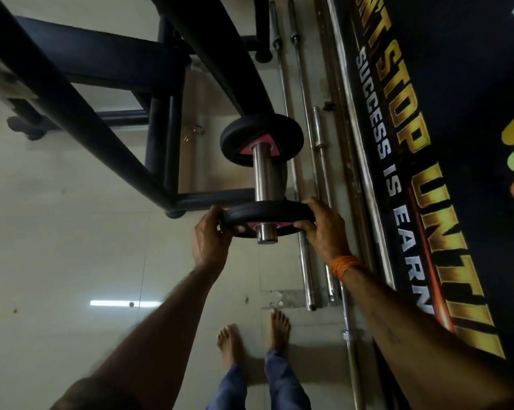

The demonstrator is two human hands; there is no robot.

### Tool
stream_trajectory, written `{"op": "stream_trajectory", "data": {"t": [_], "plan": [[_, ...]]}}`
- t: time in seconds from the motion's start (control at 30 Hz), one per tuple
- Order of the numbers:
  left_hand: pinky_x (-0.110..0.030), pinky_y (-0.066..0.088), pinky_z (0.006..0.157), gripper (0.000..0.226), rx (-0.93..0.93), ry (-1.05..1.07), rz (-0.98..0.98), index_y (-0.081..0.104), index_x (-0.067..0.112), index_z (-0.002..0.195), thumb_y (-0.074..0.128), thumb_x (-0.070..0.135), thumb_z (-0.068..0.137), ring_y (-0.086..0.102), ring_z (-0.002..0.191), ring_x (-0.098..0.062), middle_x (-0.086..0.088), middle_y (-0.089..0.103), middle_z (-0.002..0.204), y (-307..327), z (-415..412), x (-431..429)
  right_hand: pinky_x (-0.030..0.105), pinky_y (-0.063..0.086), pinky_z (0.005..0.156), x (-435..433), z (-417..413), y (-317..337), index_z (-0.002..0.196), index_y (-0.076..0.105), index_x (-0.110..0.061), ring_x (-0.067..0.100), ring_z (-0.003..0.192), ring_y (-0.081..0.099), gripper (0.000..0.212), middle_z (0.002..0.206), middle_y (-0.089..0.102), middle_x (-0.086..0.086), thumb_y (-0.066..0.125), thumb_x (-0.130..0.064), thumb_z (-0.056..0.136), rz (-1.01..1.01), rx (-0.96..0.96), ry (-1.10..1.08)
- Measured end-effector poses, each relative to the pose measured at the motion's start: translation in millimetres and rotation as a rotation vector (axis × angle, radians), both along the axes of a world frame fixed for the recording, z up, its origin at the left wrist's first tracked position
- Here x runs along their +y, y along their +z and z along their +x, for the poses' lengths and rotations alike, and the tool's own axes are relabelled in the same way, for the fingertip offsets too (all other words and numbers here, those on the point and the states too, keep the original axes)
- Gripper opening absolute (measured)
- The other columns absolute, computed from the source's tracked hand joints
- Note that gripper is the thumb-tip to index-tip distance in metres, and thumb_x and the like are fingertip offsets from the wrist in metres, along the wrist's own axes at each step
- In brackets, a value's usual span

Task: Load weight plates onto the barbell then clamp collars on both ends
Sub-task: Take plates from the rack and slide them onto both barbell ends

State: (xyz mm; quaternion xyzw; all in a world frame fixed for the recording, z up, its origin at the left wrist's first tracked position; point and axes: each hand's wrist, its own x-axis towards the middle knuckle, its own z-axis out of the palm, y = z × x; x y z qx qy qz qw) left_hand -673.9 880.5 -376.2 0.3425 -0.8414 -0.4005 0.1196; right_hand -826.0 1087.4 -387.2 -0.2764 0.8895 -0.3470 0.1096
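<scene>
Plate 2 (267, 216) sits right at the tip of the sleeve (263, 173), w/ the steel end poking through its bore. You're holding it by the rim: left hand (211, 235) on its left edge, right hand (323, 229) on its right, fingers curled over the far face, thumbs on the near one. A grip on both sides makes sense, since it keeps the bore square to the sleeve so the plate shouldn't cock and bind as it slides.

Plate 1 (261, 134) is already well up the sleeve, close to the rack (72, 105), w/ bare steel between the two plates. My read: you're mid-load on this end, and next is a straight push till the plates meet. No collar shows on the bar. A small wire clip (192, 133) lies on the floor (72, 232) by the rack; could be one, but it's too small to tell.

Both plates are matte black discs, prob. rubber-coated, w/ a grooved rim and a pink triangular inset round the hub. The sleeve is a smooth, polished steel cylinder. The rack is thick black tube w/ rounded ends. The floor is pale glossy tile, so it's slick. Your bare feet (276, 324) are close by, so keep that grip firm.

Spare bars (304, 255), chrome and partly dull, lie along the banner (412, 143).
</scene>
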Motion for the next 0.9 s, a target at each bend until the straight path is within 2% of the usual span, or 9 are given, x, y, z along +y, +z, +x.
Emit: {"op": "stream_trajectory", "data": {"t": [0.1, 0.27, 0.37, 0.43, 0.57, 0.67, 0.73, 0.83, 0.9], "plan": [[-0.039, 0.06, 0.07, 0.019, -0.043, -0.014, 0.015, 0.057, 0.021, 0.094, 0.073, 0.015, 0.086, 0.067, 0.089, -0.015, 0.005, 0.07, 0.094, 3, 35, 18, 0.017, 0.044, 0.085, 22, 41, 4, 0.117, 0.064, -0.012, 0.023, 0.105, 0.067, 0.034, 0.115, 0.07, 0.006, 0.078, -0.017, 0.087, 0.01, 0.0, -0.015], [-0.043, 0.06, 0.067, 0.022, -0.057, -0.062, 0.039, 0.055, 0.026, 0.093, 0.075, 0.02, 0.085, 0.067, 0.085, -0.014, 0.007, 0.069, 0.092, 20, 106, 39, 0.034, 0.055, 0.09, 49, 118, 32, 0.12, 0.063, -0.013, 0.025, 0.109, 0.066, 0.036, 0.12, 0.069, 0.005, 0.077, -0.018, 0.087, 0.053, -0.013, -0.047], [-0.042, 0.057, 0.061, 0.028, -0.001, -0.076, 0.055, 0.052, 0.03, 0.091, 0.079, 0.026, 0.084, 0.066, 0.08, -0.012, 0.01, 0.068, 0.087, 44, 160, 42, 0.026, 0.051, 0.079, 56, 174, 64, 0.118, 0.062, -0.016, 0.024, 0.103, 0.068, 0.035, 0.114, 0.071, 0.003, 0.077, -0.024, 0.088, 0.105, 0.066, -0.059], [-0.039, 0.056, 0.059, 0.028, 0.047, -0.098, 0.055, 0.053, 0.029, 0.092, 0.08, 0.031, 0.084, 0.065, 0.08, -0.011, 0.01, 0.067, 0.087, 68, 199, 40, 0.026, 0.051, 0.073, 56, 215, 89, 0.119, 0.061, -0.02, 0.023, 0.099, 0.068, 0.035, 0.112, 0.071, 0.0, 0.075, -0.032, 0.089, 0.13, 0.122, -0.061], [-0.035, 0.058, 0.064, 0.025, 0.116, -0.127, 0.011, 0.056, 0.028, 0.098, 0.077, 0.034, 0.087, 0.065, 0.083, -0.01, 0.011, 0.067, 0.092, 122, 276, 23, 0.019, 0.043, 0.072, 46, 296, 140, 0.123, 0.062, -0.018, 0.024, 0.103, 0.068, 0.041, 0.115, 0.07, 0.003, 0.075, -0.033, 0.087, 0.082, 0.174, -0.093], [-0.017, 0.049, 0.064, 0.02, 0.153, -0.141, -0.108, 0.059, 0.024, 0.102, 0.073, 0.029, 0.088, 0.061, 0.08, -0.005, 0.011, 0.066, 0.092, 161, 325, 8, 0.006, 0.031, 0.07, 32, 343, 173, 0.127, 0.062, -0.015, 0.024, 0.103, 0.068, 0.047, 0.116, 0.071, 0.006, 0.075, -0.037, 0.087, 0.018, 0.228, -0.095], [-0.009, 0.04, 0.061, 0.02, 0.195, -0.124, -0.163, 0.06, 0.022, 0.101, 0.073, 0.032, 0.089, 0.057, 0.076, -0.002, 0.011, 0.063, 0.087, 183, 354, -3, 0.009, 0.037, 0.071, 19, 365, 193, 0.129, 0.061, -0.015, 0.025, 0.105, 0.068, 0.051, 0.117, 0.071, 0.007, 0.074, -0.04, 0.088, -0.035, 0.247, -0.062], [-0.018, 0.043, 0.057, 0.023, 0.231, -0.071, -0.218, 0.061, 0.023, 0.099, 0.075, 0.038, 0.089, 0.059, 0.074, -0.005, 0.011, 0.064, 0.085, 207, 391, -17, 0.021, 0.045, 0.075, -3, 388, 218, 0.129, 0.06, -0.014, 0.025, 0.105, 0.068, 0.053, 0.118, 0.071, 0.008, 0.064, -0.051, 0.091, -0.123, 0.293, 0.0], [-0.026, 0.047, 0.057, 0.022, 0.236, -0.017, -0.256, 0.06, 0.024, 0.1, 0.077, 0.033, 0.088, 0.062, 0.075, -0.01, 0.01, 0.066, 0.087, 218, 414, -25, 0.013, 0.04, 0.076, -18, 402, 230, 0.128, 0.06, -0.013, 0.021, 0.103, 0.068, 0.058, 0.116, 0.071, 0.008, 0.055, -0.056, 0.09, -0.166, 0.319, 0.044]]}}
